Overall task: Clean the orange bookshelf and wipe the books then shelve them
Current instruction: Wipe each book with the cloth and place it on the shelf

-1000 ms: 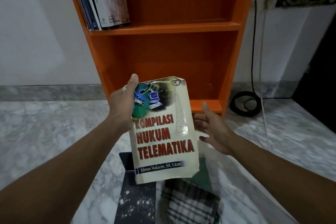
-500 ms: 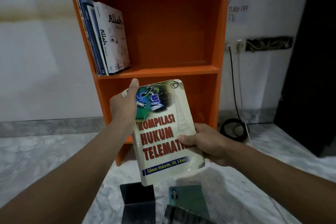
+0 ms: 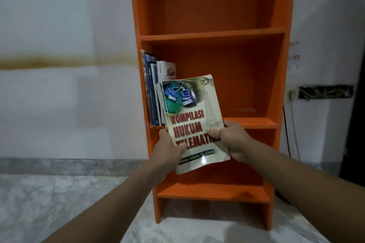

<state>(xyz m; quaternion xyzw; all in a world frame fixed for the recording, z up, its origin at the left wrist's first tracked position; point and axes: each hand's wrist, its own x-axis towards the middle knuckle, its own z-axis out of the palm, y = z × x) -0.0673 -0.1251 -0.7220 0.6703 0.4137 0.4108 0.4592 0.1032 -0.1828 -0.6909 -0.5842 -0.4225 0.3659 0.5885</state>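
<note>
Book (image 3: pixel 194 122) higher now, near shelved books (image 3: pixel 156 89)

The book (image 3: pixel 194 122) has risen from the orange bookshelf's (image 3: pixel 213 34) foot to its middle shelf; the left hand (image 3: pixel 167 148) slid lower on it, and the right hand (image 3: pixel 235 140) now grips it too

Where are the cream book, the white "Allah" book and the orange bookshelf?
cream book (image 3: pixel 194 122), head view, middle of front cover.
white Allah book (image 3: pixel 167 70), head view, upper cover.
orange bookshelf (image 3: pixel 213 34), head view, front edge of upper shelf.
</note>
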